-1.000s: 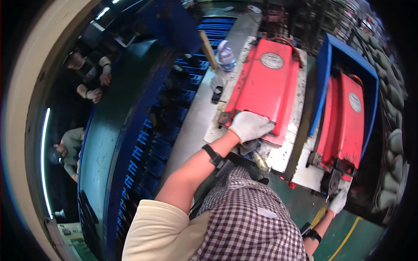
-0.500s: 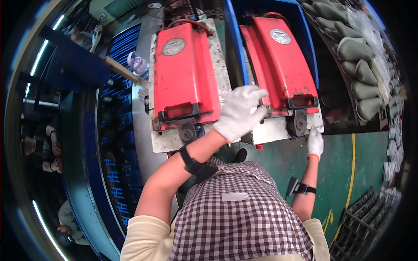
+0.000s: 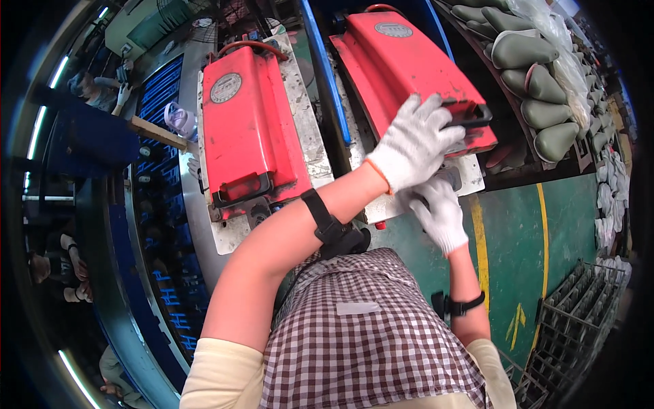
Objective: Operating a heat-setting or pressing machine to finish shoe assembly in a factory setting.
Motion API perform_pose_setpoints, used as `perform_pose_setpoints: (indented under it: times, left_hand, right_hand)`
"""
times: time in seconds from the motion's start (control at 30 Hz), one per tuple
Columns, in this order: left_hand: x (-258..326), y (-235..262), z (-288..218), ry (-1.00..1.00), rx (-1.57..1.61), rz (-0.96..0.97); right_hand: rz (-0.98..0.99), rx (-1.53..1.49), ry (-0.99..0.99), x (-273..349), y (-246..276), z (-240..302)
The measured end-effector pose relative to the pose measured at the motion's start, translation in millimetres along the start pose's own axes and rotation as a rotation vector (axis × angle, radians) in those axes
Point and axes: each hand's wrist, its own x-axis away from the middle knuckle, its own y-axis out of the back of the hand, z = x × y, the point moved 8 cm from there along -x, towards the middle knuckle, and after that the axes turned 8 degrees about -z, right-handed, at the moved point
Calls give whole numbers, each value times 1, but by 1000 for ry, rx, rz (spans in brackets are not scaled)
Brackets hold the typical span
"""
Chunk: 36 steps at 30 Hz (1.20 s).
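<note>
Two red machine covers stand side by side, each with a black handle at its near end. My left hand, in a white knit glove, rests with fingers spread at the near end of the right red cover. Its fingertips reach beside the black handle; I cannot tell whether they press on it. That cover's near end looks slightly raised off the pale base plate. Just below, my gloved right hand is at the plate's front edge, thumb and fingers apart, some fingertips hidden. The left red cover sits untouched.
A blue frame stands between the machines. Olive-green boot-shaped pieces fill a rack at the right. A metal wire rack stands on the green floor. A lilac bottle is by the left machine; other people work farther left.
My left hand has moved from the gap between the machines onto the right cover. My right hand has come left from the plate's corner. The cover's near end appears to have risen.
</note>
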Motion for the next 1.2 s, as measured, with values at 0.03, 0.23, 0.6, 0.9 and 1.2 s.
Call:
perform_pose_setpoints:
  times: [0.03, 0.23, 0.6, 0.9, 1.2]
  left_hand:
    - [-14, 8, 5, 9, 43, -26]
    - [-106, 48, 19, -33, 102, -176]
    - [-33, 137, 116, 534, 460, -93]
    - [239, 198, 133, 1304, 1071, -510]
    - [304, 332, 51, 1230, 542, -805]
  right_hand:
    - [-10, 62, 52, -18, -12, -10]
    - [-125, 207, -305, -128, -87, -147]
    - [1, -950, -909, -113, -91, -126]
    - [633, -1683, -780, -15, -103, 59]
    - [1216, -1864, -763, -5, -182, 192]
